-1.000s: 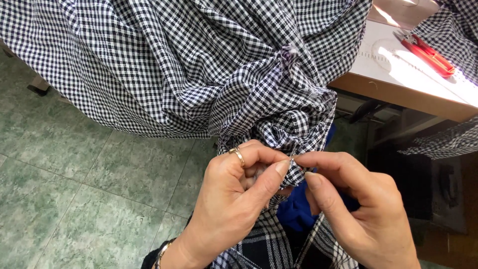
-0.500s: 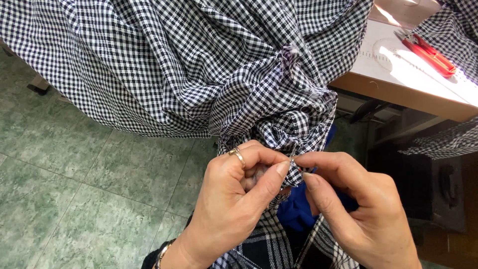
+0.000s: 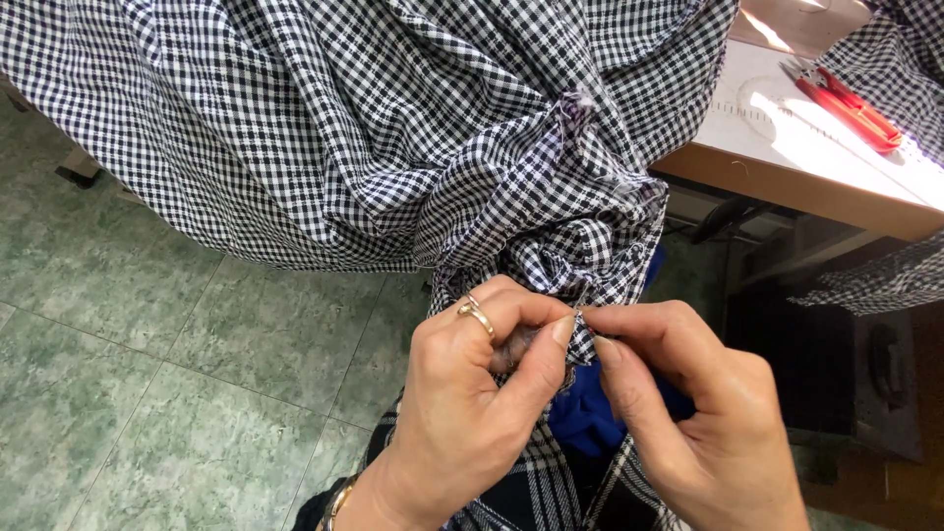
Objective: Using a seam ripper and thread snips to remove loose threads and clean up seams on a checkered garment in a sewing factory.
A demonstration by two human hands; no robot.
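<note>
Two hands meet low in the view: the left hand [image 3: 462,413], wearing a gold ring [image 3: 477,315], and the right hand [image 3: 703,423] both pinch a bunched fold of black-and-white checked fabric [image 3: 393,128] between thumb and fingers. Blue cloth [image 3: 585,418] shows beneath, partly hidden. Farther off, red-handled snips [image 3: 846,103] lie on the desk [image 3: 787,147], above green tiled floor [image 3: 147,374].

I count, taking the wooden table [image 3: 787,187] as landmark: two hands below-left of it; one gold ring [image 3: 476,316]; one checked cloth [image 3: 374,128] draped left; one red-handled snips [image 3: 846,103] on top.
</note>
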